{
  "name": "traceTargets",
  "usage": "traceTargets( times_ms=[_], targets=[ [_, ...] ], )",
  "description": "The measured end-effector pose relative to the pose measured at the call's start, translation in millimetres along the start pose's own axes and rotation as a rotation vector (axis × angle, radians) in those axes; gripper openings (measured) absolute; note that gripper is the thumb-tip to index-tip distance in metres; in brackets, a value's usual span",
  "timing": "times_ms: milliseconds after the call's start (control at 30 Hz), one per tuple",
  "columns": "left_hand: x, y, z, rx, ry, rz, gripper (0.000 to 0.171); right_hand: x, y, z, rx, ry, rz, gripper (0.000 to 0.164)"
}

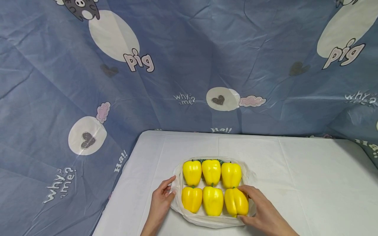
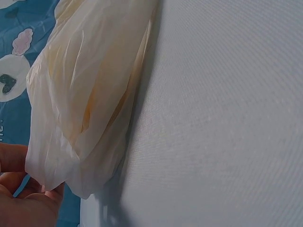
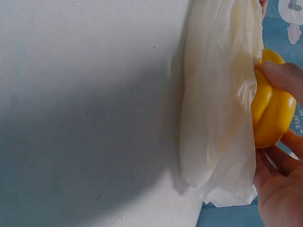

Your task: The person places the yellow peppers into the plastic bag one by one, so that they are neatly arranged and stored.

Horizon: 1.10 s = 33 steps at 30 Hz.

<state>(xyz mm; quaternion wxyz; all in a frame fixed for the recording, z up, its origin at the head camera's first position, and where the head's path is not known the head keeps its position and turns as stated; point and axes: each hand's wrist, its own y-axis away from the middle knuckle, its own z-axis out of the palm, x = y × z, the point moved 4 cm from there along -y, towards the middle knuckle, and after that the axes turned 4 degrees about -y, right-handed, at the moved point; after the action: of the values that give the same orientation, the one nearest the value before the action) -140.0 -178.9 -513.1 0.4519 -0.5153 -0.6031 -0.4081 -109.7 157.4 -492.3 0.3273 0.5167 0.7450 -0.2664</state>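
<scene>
Several yellow bell peppers (image 1: 213, 201) lie in two rows of three inside a pale, translucent plastic bag (image 1: 203, 222) with its mouth spread wide. My right hand (image 1: 261, 209) grips the front-right bell pepper (image 1: 236, 202), fingers over its top right and thumb at its lower end. In the right wrist view that pepper (image 3: 272, 106) shows above the bag's edge between thumb and fingers. At the left side my left hand (image 1: 160, 200) holds the bag's edge; the left wrist view shows the fingers at the crumpled film (image 2: 85, 118).
A white cloth covers the table (image 1: 295, 183) under the bag. Blue printed fabric (image 1: 189, 65) hangs behind it and along the left side. Some dark green (image 1: 201, 160) shows behind the back row of peppers.
</scene>
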Motion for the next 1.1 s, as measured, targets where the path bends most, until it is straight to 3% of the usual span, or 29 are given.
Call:
traceTargets(
  times_ms=[267, 533, 767, 1100],
  targets=[
    [-1.4, -0.4, 0.4, -0.002, 0.009, -0.011, 0.052, 2, -1, 5, -0.03, 0.04, 0.018, 0.082],
    [-2.3, 0.6, 1.2, -0.002, 0.027, -0.005, 0.052, 7, -3, 10, -0.081, -0.009, 0.073, 0.082],
    [-2.1, 0.7, 1.2, 0.0, 0.025, 0.001, 0.052, 8, -3, 11, -0.089, -0.015, 0.067, 0.082],
    [-1.9, -0.3, 1.8, -0.001, 0.032, 0.002, 0.052, 6, -5, 8, -0.103, -0.031, 0.129, 0.079]
  ],
)
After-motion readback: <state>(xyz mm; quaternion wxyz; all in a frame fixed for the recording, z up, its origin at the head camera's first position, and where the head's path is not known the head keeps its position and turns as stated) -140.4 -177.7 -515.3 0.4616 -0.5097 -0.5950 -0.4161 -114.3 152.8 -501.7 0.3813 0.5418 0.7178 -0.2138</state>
